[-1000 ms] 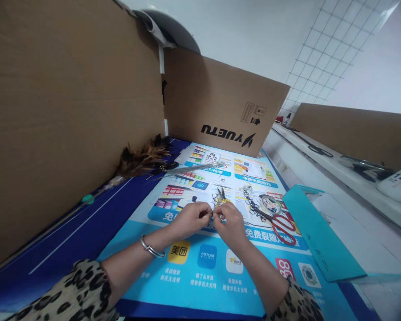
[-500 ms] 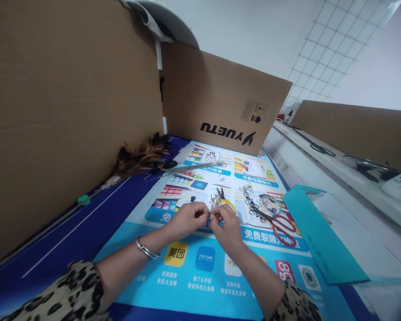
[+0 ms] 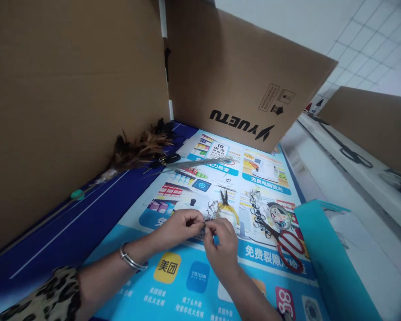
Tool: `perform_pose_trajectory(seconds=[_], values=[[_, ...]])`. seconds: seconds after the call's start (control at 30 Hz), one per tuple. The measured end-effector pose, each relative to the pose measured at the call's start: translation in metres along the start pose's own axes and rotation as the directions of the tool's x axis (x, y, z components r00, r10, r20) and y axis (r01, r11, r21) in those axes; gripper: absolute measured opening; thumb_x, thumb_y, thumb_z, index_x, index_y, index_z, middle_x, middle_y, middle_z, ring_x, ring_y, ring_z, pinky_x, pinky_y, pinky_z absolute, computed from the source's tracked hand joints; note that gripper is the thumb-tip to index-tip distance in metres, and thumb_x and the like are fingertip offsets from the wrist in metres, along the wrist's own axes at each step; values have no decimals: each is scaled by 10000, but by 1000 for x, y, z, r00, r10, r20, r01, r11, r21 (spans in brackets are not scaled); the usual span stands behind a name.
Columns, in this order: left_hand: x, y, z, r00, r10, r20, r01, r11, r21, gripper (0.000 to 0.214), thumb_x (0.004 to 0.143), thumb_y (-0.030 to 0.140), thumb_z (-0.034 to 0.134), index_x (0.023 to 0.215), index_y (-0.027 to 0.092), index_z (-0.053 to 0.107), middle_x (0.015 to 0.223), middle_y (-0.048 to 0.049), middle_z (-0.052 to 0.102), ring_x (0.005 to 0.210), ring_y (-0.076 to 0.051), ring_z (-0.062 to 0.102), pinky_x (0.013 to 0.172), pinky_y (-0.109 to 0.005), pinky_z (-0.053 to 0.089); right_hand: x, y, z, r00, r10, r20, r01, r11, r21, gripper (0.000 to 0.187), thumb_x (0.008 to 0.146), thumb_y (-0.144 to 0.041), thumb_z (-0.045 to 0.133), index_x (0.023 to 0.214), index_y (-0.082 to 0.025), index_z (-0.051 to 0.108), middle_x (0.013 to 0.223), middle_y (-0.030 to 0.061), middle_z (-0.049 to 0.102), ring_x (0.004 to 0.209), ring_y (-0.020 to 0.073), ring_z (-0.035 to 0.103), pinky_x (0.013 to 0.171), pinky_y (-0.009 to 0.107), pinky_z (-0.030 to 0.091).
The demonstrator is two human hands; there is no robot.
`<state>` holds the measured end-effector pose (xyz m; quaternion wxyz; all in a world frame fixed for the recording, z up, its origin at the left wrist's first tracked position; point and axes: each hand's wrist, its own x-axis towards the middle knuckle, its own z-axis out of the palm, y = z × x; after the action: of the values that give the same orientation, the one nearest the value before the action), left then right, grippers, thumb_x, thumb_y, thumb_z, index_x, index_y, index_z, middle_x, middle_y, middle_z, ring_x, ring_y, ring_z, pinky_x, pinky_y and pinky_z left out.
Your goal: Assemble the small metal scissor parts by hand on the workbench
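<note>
Low over the printed blue-and-white sheet (image 3: 173, 294), my left hand (image 3: 183, 227) and my right hand (image 3: 222, 243) meet fingertip to fingertip. Both are pinched closed around a tiny dark piece (image 3: 204, 222), too small to name. Just beyond my fingers lie yellow-handled pliers (image 3: 232, 209), jaws pointing away, beside a tangle of thin wire bits (image 3: 214, 208). To the right are small black rings (image 3: 257, 216), a round clear container (image 3: 278, 215) and red-handled scissors (image 3: 290, 249).
A bundle of thin metal rods (image 3: 200, 163) lies farther back. Brown feathers (image 3: 140, 149) rest at the left by the tall cardboard wall (image 3: 73, 89). Another cardboard panel (image 3: 240, 76) stands behind. At the right sits a teal box (image 3: 327, 258) near a white ledge (image 3: 364, 156).
The camera view has shifted, so the background sits differently. My hands stay together at the fingertips, with my right hand turned slightly more upright.
</note>
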<state>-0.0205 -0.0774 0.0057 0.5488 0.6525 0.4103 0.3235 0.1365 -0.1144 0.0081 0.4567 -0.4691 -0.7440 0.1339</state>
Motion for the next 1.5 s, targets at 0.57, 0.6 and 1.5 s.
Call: perform_pose_trajectory(seconds=[0.57, 0.6, 1.5], values=[[-5, 13, 1, 986, -65, -151, 30, 974, -223, 174, 757, 299, 544, 719, 130, 559, 612, 34, 466, 572, -84, 384, 549, -202, 324, -15, -26, 5, 903, -267, 335, 391, 836, -386, 112, 794, -141, 459, 732, -176, 545, 655, 47, 480, 631, 186, 428, 566, 341, 307], [-6, 14, 0, 985, -59, -162, 21, 973, -228, 171, 757, 296, 544, 724, 129, 562, 613, 34, 468, 572, -84, 387, 551, -203, 324, -17, -28, 8, 891, -276, 361, 412, 826, -385, 117, 794, -146, 454, 723, -172, 543, 658, 48, 477, 632, 185, 424, 565, 339, 307], [-7, 18, 15, 990, -67, -126, 25, 950, -311, 203, 776, 331, 537, 724, 134, 547, 618, 29, 493, 576, -92, 433, 546, -203, 361, -12, -11, 6, 970, -137, 201, 174, 968, -180, 94, 773, -134, 456, 719, -178, 520, 690, 39, 539, 683, 165, 506, 608, 290, 392]])
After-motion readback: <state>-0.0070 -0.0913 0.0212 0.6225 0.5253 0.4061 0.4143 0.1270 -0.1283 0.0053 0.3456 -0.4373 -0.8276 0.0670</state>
